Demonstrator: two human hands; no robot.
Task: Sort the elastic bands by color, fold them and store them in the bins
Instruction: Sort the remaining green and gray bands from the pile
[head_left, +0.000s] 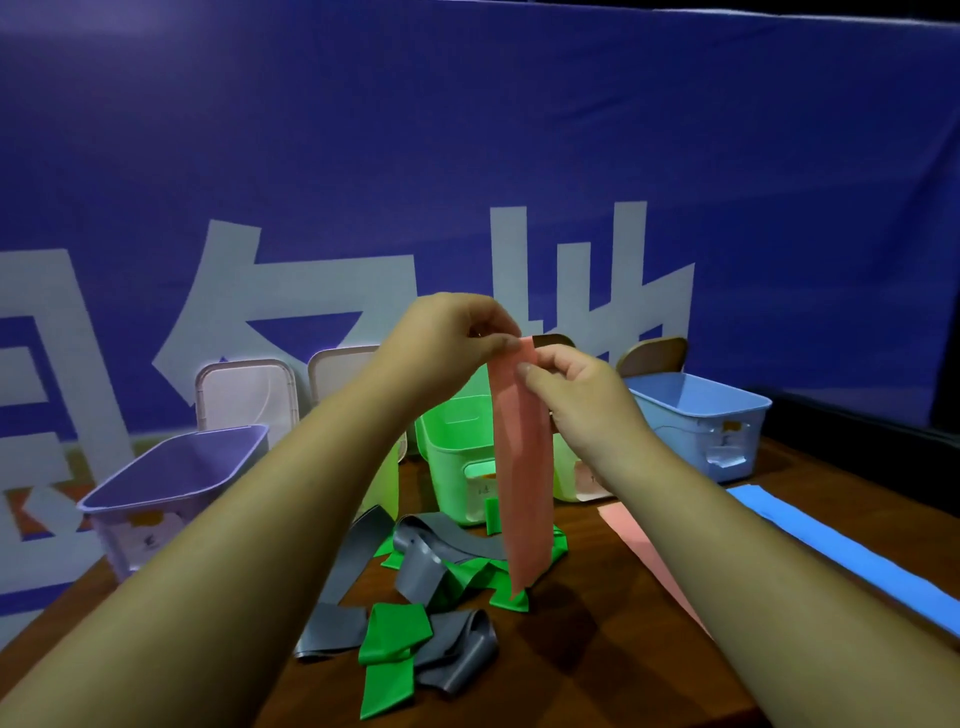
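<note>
My left hand (452, 332) and right hand (576, 400) both pinch the top end of the long salmon-pink elastic band (519, 467); its long axis hangs from them toward 6 o'clock, above the tabletop (597, 649)

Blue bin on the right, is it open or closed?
Open. The blue bin has no lid on it, and its inner walls show from above.

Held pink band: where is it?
Head view, centre: pink band hangs from left hand and right hand, before the green bin, above the grey and green bands.
</note>
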